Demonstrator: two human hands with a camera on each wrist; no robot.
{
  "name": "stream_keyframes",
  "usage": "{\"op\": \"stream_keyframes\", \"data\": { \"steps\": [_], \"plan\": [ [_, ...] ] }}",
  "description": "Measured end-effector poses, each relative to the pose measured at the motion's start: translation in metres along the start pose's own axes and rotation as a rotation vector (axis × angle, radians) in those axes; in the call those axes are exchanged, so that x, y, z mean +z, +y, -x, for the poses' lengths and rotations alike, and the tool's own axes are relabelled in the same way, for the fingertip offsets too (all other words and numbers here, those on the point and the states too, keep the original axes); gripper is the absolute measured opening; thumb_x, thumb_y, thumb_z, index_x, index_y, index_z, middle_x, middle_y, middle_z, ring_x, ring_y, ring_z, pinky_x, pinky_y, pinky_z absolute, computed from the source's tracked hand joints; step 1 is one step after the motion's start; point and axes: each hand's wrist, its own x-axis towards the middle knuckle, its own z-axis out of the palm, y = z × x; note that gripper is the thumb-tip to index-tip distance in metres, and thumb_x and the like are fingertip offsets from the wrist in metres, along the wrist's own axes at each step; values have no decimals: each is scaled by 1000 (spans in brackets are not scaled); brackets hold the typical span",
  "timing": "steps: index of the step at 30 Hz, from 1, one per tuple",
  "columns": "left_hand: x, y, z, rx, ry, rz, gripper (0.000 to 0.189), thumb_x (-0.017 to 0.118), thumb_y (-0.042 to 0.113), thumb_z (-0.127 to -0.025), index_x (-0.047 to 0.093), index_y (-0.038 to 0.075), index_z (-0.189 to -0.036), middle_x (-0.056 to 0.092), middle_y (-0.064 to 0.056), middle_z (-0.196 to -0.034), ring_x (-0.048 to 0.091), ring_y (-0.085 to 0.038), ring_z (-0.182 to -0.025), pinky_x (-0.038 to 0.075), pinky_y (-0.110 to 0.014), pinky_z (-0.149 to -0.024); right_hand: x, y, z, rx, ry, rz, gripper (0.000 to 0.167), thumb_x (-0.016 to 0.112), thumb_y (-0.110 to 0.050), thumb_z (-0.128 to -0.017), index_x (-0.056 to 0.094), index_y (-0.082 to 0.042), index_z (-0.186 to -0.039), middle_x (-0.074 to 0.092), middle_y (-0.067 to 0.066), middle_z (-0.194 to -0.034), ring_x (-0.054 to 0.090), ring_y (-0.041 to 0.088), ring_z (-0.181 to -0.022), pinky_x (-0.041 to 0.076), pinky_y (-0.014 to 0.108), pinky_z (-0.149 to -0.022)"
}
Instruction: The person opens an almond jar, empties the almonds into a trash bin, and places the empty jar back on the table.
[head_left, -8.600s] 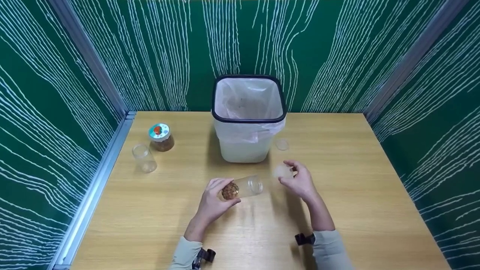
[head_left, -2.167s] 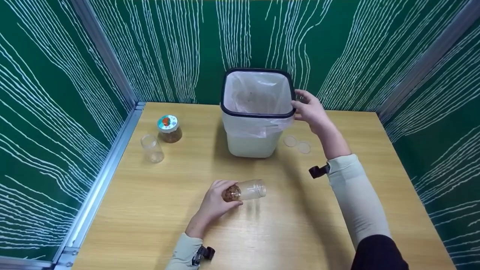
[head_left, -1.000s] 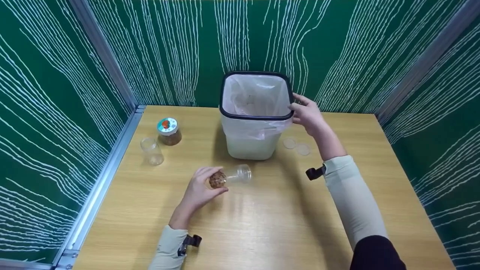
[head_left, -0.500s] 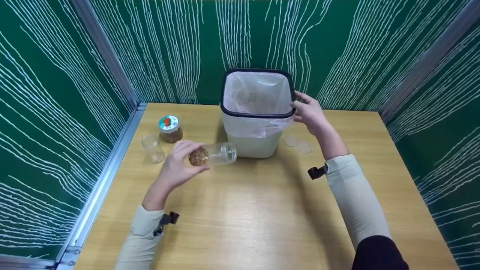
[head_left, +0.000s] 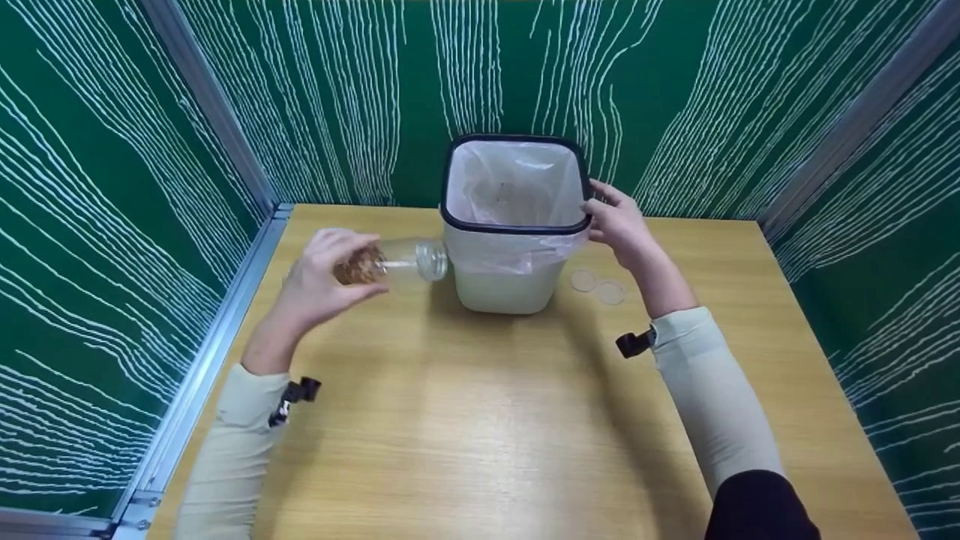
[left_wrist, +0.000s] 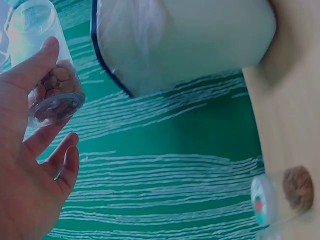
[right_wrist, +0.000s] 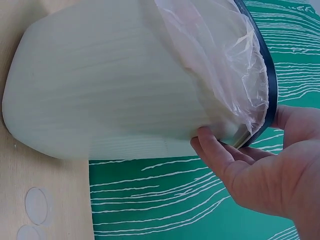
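Note:
My left hand grips a clear jar near its base, thumb on one side and fingers on the other. Tilted over, the jar points its uncovered mouth right, just left of the trash bin. Brown nut-like pieces sit at its bottom in the left wrist view. With my right hand I hold the right side of the bin's black rim; in the right wrist view, fingertips press the bin's outer wall below it. A whitish plastic liner folds over the bin's edge.
Two clear round lids lie on the table right of the bin. The left wrist view shows a lidded jar with brown contents, hidden behind my left hand in the head view. Green patterned walls surround the table.
A lid has left my right hand and lies beside the other; that hand now grips the bin rim. My left hand has carried the jar left and up toward the bin's side.

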Motion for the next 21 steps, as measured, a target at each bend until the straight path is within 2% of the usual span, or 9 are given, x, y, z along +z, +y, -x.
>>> {"op": "stream_keyframes", "data": {
  "steps": [6,13,21],
  "plan": [
    [-23,-8,-21,31,38,-17,61,90,30,-67,67,18,-123,65,0,-117,49,-22,-112,43,-46,-93,0,-1,1,9,9,22,60,49,-21,-100,25,-19,-155,30,11,-154,44,31,-130,42,44,-103],
    [-49,-6,-49,-31,-62,-120,64,82,43,-74,62,24,-131,61,3,-121,45,-17,-115,44,-43,-92,-1,-2,2,2,1,22,59,48,-21,-100,25,-18,-155,31,10,-153,42,32,-131,40,44,-104],
    [-55,-3,-82,-43,-132,-181,62,80,46,-76,62,25,-131,61,1,-124,44,-20,-113,45,-44,-92,-2,-1,3,14,-7,15,60,48,-21,-100,23,-20,-155,29,12,-154,43,31,-131,39,44,-104]
  ]
}}
